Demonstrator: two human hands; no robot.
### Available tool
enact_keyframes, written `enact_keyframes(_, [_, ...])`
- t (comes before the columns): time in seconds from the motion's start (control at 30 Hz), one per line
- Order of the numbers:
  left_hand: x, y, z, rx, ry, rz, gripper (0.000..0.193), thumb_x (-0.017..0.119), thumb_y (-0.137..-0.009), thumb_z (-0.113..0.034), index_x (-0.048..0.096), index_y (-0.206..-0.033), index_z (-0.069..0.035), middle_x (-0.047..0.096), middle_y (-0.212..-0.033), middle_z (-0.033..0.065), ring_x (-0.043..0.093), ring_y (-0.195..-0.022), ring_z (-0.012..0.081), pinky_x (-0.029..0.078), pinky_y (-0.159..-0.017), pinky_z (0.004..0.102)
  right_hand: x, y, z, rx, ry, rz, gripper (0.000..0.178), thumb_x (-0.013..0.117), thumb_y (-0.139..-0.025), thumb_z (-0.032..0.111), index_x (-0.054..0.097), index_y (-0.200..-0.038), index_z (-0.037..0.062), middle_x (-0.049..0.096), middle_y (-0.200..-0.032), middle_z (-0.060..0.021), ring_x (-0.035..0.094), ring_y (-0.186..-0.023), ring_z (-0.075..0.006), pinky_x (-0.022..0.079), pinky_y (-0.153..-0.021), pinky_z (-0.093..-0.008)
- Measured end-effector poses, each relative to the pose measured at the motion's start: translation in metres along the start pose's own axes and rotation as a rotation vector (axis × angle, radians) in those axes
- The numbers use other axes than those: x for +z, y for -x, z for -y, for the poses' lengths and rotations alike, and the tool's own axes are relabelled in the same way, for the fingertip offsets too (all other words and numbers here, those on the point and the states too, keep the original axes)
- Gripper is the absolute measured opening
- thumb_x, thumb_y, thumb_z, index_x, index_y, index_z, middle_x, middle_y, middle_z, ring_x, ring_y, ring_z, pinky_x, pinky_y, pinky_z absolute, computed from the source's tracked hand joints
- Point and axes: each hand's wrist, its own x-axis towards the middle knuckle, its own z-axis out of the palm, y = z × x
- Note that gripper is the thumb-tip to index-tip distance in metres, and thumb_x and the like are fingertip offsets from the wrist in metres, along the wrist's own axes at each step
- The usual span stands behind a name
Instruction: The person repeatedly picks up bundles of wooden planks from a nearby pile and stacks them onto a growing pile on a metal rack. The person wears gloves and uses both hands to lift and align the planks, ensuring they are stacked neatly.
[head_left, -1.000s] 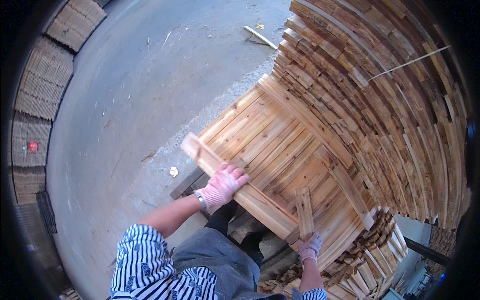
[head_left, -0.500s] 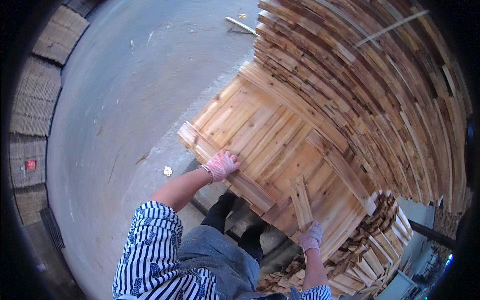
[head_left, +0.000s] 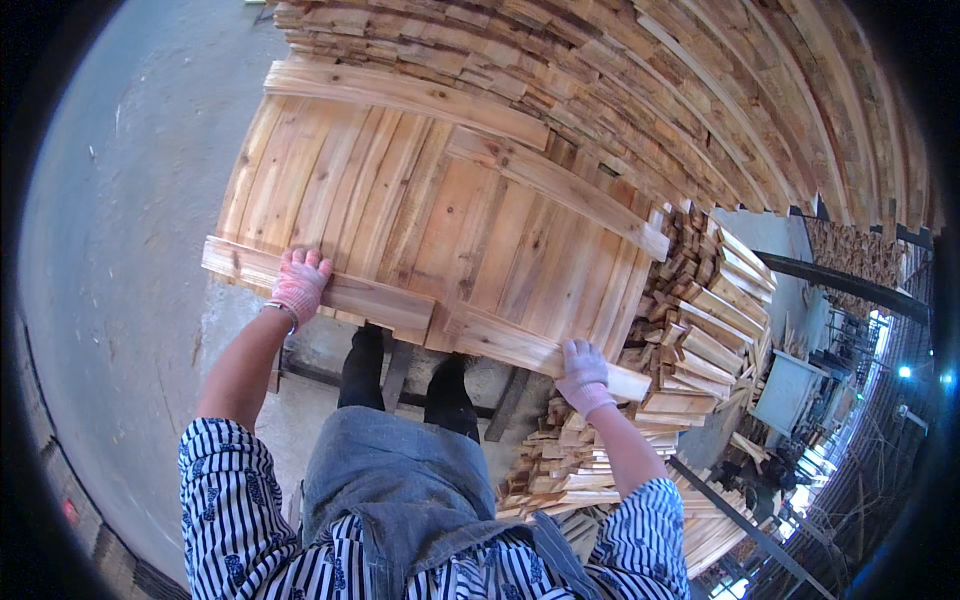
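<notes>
A panel of pale wooden planks lies in front of me, with longer wooden strips across the planks along its far and near sides. My left hand, in a pinkish knit glove, is closed over the left near strip, fingertips on its far side. My right hand, in a whitish glove, grips a second wooden strip near its right end. That strip lies along the near edge, its left end beside the other strip. The undersides of both hands are hidden.
A tall stack of wooden boards rises behind the panel. Shorter wood pieces are piled at the right. Dark metal bars show beneath the panel near my legs. Grey concrete floor spreads at the left.
The view has turned right. My right hand has brought its strip from a slanted position over the planks down onto the near edge. My left hand stays on the left strip.
</notes>
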Motion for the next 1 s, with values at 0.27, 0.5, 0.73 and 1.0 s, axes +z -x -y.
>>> enact_keyframes(0.27, [-0.017,-0.008,0.006,0.068,0.092,-0.065,0.043,0.067,-0.08,-0.017,0.055,-0.121,-0.009,0.054,-0.125,0.0159,0.049,-0.122,0.0358,0.037,-0.106,0.0482,0.042,-0.049,0.024,-0.073,-0.021,-0.172,0.026,0.062,-0.08,0.012,0.061,-0.106,0.0122,0.062,-0.106,-0.0125,0.062,-0.101,-0.0327,0.049,-0.086,-0.0431])
enact_keyframes(0.5, [0.017,-0.007,0.012,0.037,0.111,-0.092,0.066,0.077,-0.075,-0.021,0.049,-0.133,-0.008,0.044,-0.144,0.0192,0.037,-0.136,0.0407,0.031,-0.113,0.051,0.02,-0.059,0.03,0.091,-0.032,-0.066,0.021,0.055,-0.091,0.019,0.068,-0.107,0.0158,0.067,-0.107,-0.0077,0.066,-0.103,-0.0262,0.051,-0.083,-0.0405])
enact_keyframes(0.73, [0.022,-0.019,0.021,0.136,-0.045,-0.022,0.074,0.074,-0.073,-0.03,0.041,-0.132,-0.001,0.047,-0.13,0.0222,0.042,-0.125,0.0412,0.037,-0.105,0.0503,0.022,-0.043,0.04,0.125,-0.147,-0.029,0.026,0.056,-0.089,0.022,0.065,-0.113,0.0202,0.065,-0.116,-0.0056,0.062,-0.111,-0.0246,0.048,-0.088,-0.042])
enact_keyframes(1.0, [0.031,-0.036,0.016,0.151,-0.269,0.063,0.084,0.082,-0.066,-0.043,0.043,-0.13,-0.005,0.054,-0.122,0.0141,0.051,-0.115,0.0339,0.048,-0.094,0.0443,0.048,0.033,0.093,0.216,-0.33,-0.54,0.053,0.068,-0.079,0.027,0.055,-0.128,0.0125,0.056,-0.122,-0.013,0.055,-0.115,-0.0331,0.039,-0.1,-0.0498])
